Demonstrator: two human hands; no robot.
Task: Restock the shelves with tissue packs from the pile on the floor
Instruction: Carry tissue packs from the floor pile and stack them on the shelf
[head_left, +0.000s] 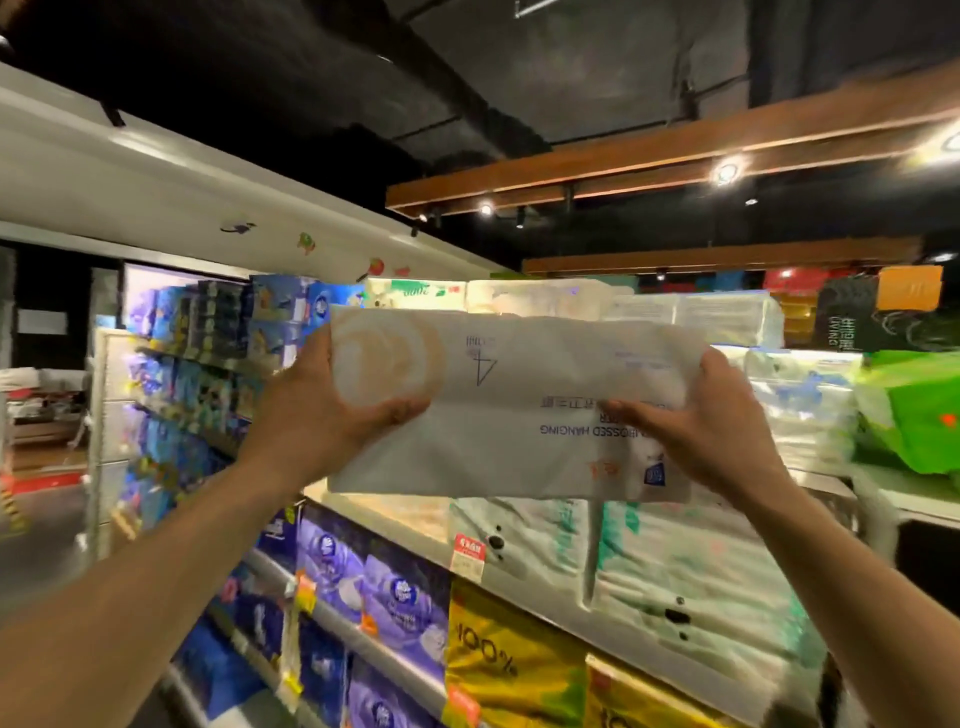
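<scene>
In my feed: tissue pack (511, 405), white, tan swirled disc, blue lettering; purple packs (400, 597), pale flowers; yellow pack (509, 660), black "100%"; mint-and-white packs (675, 571), black spots; bright green pack (914, 410), red mark.

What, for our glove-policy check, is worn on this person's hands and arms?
Nothing is worn. The left hand and right hand are bare: no gloves, and no ring, watch or band on the parts that show. The left forearm and right forearm are bare to the picture's edge; no sleeve shows.
</scene>
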